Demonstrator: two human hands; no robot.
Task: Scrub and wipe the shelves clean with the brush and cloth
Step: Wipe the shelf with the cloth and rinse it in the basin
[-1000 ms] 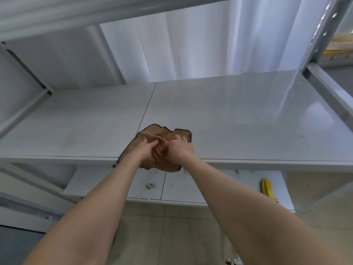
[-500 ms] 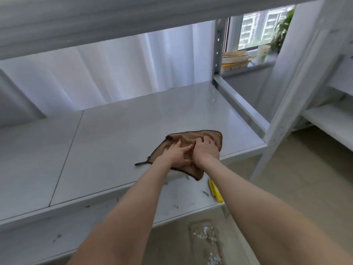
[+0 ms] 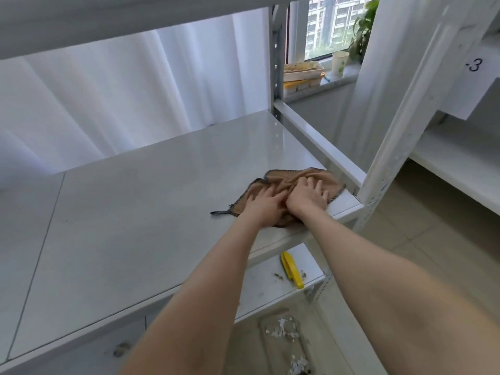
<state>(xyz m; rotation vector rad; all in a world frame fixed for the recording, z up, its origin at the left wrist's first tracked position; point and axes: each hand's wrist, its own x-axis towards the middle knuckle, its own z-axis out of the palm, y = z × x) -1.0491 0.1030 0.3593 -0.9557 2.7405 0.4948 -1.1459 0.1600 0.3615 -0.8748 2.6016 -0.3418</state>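
Our left hand [image 3: 263, 203] and right hand [image 3: 308, 194] lie side by side, palms down. The fingers are spread and fairly straight, so we are pressing on the brown cloth [image 3: 284, 178] rather than clutching it, and neither hand closes round anything. The cloth is bunched into folds under and between our hands. It sits at the near right corner of the middle shelf [image 3: 162, 198], its right edge just beside the side rail [image 3: 319, 142] and its near edge at the front lip.

We judge this to be the wiping step, at the end of a stroke into the corner. To do it well we should flatten the cloth so that more of it meets the surface. We should also keep even weight through both palms and work the edge along the rail, where dirt tends to lodge. The cloth is close to the lip, so pushing any further right or nearer may slide it off. It would be better to draw it back left in overlapping passes.

The rest of this shelf looks glossy, with only faint marks. On the lower shelf [image 3: 259, 288], under our right forearm, lies the yellow brush [image 3: 290, 269] with crumbs [image 3: 278, 276] beside it. That level appears not yet cleaned.
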